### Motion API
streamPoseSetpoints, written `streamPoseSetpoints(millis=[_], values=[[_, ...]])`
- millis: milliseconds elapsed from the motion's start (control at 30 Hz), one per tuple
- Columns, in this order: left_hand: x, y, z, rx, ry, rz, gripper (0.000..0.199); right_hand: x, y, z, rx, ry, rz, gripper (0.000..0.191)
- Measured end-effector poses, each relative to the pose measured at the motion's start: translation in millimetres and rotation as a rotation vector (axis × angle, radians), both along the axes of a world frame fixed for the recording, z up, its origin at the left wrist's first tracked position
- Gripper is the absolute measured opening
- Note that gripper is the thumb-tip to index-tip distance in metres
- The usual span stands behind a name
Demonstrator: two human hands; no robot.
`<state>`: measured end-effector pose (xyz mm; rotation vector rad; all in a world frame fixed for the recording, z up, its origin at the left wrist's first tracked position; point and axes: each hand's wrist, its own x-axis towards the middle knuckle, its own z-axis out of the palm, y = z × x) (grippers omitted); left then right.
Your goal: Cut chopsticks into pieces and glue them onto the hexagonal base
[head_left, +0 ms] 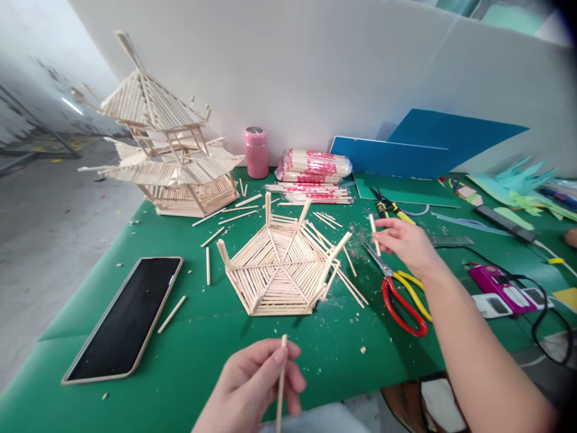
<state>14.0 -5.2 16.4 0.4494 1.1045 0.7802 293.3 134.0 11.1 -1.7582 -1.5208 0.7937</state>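
My left hand (259, 385) is at the bottom centre, closed on a thin wooden stick (280, 391) held upright between thumb and fingers. Off to the right, my right hand (403, 243) pinches a short stick piece (374, 234) above the red-and-yellow-handled scissors (403, 300). Between and beyond my hands sits a hexagonal stick base (279, 264) with short posts rising at its corners; neither hand touches it. Loose sticks (354, 285) lie around the base. A finished-looking stick pagoda (175, 156) stands at the back left.
On the green table (216, 355), a phone (124, 319) lies left. Behind are a pink bottle (256, 153), packed sticks (313, 167) and blue boards (433, 147). Pliers (391, 207) and a purple power strip (505, 287) with cables lie right. Someone's fingers show at the right edge.
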Motion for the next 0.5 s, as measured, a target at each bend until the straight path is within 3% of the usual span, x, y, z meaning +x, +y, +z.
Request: streamPoseSetpoints(millis=[133, 200, 267, 367, 500], values=[[21, 10, -6.1, -0.079, -0.136, -0.037, 0.018, -22, -77, 1.1, 0.125, 0.23, -0.128, 0.021], [29, 13, -10.5, -0.069, -0.183, -0.048, 0.019, -47, -111, 0.6, 0.011, 0.414, -0.082, 0.016], [34, 14, -14.3, -0.065, -0.229, -0.038, 0.018, -72, -136, -1.7, -0.221, 0.57, 0.049, 0.015], [36, 12, -17.7, -0.063, -0.252, -0.012, 0.016, -100, -152, -10.1, -0.371, 0.631, 0.123, 0.016], [34, 10, -19.1, -0.045, -0.224, 0.014, 0.017, -112, -153, -21.8, -0.367, 0.585, 0.126, 0.017]])
